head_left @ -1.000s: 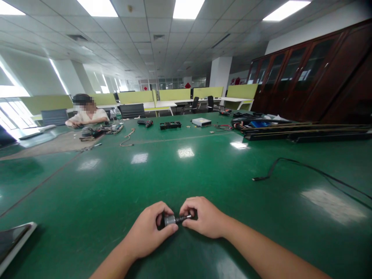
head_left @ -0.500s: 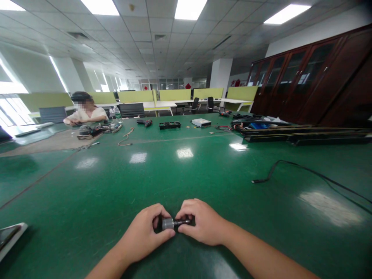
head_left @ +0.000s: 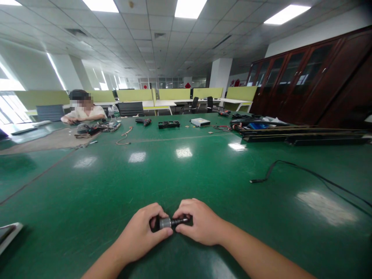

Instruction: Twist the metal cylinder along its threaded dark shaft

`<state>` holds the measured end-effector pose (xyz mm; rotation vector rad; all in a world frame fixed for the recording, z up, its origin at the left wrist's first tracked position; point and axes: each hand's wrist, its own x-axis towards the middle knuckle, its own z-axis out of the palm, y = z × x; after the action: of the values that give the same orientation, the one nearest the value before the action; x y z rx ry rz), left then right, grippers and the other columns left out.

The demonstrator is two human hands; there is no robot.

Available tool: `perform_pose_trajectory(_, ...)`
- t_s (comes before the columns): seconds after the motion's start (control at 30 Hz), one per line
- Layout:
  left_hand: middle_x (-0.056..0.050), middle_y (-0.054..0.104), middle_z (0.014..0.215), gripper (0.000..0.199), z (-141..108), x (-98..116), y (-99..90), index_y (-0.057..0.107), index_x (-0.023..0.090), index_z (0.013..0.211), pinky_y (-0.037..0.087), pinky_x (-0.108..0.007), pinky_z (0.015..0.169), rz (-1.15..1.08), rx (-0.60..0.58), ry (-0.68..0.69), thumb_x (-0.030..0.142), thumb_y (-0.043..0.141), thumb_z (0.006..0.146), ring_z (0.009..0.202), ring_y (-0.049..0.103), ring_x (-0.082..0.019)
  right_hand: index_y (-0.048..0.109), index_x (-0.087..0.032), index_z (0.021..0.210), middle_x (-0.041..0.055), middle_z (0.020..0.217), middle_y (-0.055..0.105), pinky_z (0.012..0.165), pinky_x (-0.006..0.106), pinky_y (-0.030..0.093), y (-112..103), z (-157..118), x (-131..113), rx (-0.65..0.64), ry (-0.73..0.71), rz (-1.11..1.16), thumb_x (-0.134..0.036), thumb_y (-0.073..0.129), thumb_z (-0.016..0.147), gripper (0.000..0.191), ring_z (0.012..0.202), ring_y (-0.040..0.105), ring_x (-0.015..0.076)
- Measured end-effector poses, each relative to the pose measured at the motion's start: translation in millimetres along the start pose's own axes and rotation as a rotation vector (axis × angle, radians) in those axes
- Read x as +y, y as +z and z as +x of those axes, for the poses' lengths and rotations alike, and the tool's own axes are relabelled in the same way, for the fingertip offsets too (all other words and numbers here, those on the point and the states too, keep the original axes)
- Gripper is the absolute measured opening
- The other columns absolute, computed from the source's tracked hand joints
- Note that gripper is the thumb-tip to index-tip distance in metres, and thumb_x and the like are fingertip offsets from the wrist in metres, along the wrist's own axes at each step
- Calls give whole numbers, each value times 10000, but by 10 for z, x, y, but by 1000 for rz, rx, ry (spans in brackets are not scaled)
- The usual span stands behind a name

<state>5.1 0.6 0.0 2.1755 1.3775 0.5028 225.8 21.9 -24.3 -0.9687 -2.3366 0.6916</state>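
A small cylindrical metal part (head_left: 165, 223), grey at its body with a dark ribbed middle and a thin shaft, lies sideways between my hands just above or on the green table. My left hand (head_left: 147, 230) is closed around the grey body, thumb below and fingers above. Around the dark middle, the thumb and fingers of my right hand (head_left: 200, 223) close in from the other side. The shaft tip points toward my right palm. Whether the part touches the tabletop I cannot tell.
A black cable (head_left: 273, 164) lies to the right. Farther back are a power drill (head_left: 143, 122), a black frame (head_left: 169, 124), a white-grey box (head_left: 200, 122) and long black rails (head_left: 267, 137). A white-edged device (head_left: 17, 228) is at left. Another person (head_left: 84, 108) sits far left.
Both hands keep their hold with almost no movement. The whole view has shifted slightly, so things appear a little farther left.
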Motion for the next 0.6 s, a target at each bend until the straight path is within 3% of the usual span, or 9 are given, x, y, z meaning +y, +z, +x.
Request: perform_pose_trajectory(0.6, 19, 568, 747, 150, -7, 36, -3, 649, 201, 834, 352, -241, 632, 7, -15, -25, 345, 665, 797, 706, 527, -158, 713, -216, 917, 18, 858, 674, 788, 312, 419, 2, 6, 5, 11, -62, 3, -270, 773, 722, 211, 832, 569, 187)
